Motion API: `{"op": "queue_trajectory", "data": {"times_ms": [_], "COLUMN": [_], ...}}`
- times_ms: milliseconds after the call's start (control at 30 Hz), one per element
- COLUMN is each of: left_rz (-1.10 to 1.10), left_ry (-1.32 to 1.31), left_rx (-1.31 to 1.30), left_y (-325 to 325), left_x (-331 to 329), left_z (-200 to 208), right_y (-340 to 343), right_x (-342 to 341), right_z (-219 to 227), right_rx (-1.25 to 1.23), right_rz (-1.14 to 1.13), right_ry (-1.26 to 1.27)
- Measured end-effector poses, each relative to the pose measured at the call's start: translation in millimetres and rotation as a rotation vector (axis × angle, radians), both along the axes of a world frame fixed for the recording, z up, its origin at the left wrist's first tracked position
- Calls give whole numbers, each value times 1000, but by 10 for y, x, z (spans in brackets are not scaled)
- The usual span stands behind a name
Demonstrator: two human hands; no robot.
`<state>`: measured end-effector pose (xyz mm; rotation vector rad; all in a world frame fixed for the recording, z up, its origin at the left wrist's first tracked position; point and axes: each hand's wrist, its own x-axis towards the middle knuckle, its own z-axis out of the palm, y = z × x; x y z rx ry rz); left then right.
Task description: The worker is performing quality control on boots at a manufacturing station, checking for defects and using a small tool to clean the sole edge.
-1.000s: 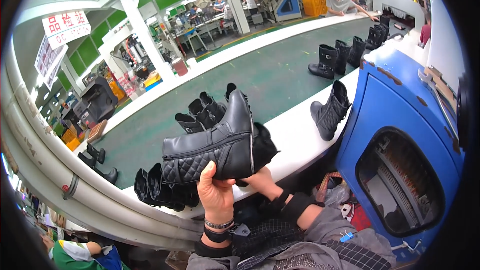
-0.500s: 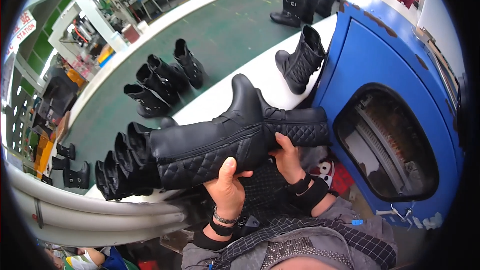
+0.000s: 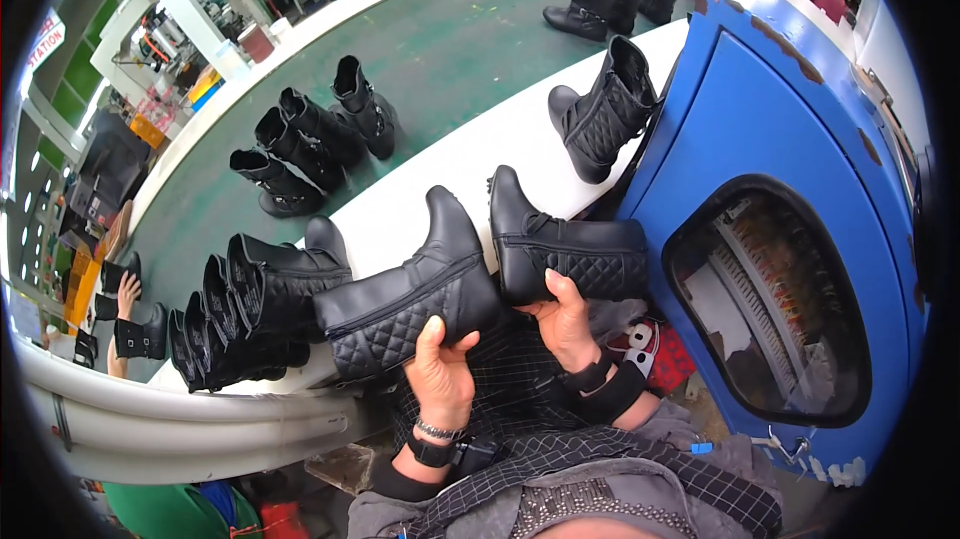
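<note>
My left hand (image 3: 441, 375) grips a tall black boot (image 3: 405, 304) with a side zipper and a quilted panel. The thumb lies on the quilting, and the fingers go out of sight beneath. In my right hand (image 3: 566, 324) is a second black quilted boot (image 3: 575, 254), its thumb pressing on the shaft near the heel. Both boots lie on their sides with toes pointing up and away, shafts turned outward in opposite directions. A narrow gap separates them. They are held over the near edge of a white ledge (image 3: 400, 199).
Several black boots (image 3: 255, 289) stand in a row at the left of the ledge, and a quilted boot (image 3: 607, 114) at its right. More boots (image 3: 330, 134) stand on the green belt (image 3: 450, 49). A blue machine (image 3: 700, 129) borders the right. Another person's hand (image 3: 128, 294) touches boots at far left.
The two boots have moved apart; earlier they overlapped. The left boot has shifted lower, showing the right boot's toe. Another person's hand has appeared at the far-left boots.
</note>
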<state>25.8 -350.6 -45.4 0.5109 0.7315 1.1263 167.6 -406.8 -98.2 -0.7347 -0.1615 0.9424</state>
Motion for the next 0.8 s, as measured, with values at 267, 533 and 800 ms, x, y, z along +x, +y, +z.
{"op": "queue_trajectory", "data": {"times_ms": [267,533,800], "left_rz": [-42,-61,-57], "left_ry": [-60,-61,-65], "left_rx": [-89,-93,-72], "left_y": [127,160,182], "left_x": [35,34,43], "left_z": [-391,-456,-487], "right_y": [-20,-43,-64], "right_x": [63,99,80], "right_z": [-36,2,-1], "right_rx": [-30,-92,-91], "right_rz": [27,46,53], "right_ry": [-5,-45,-42]}}
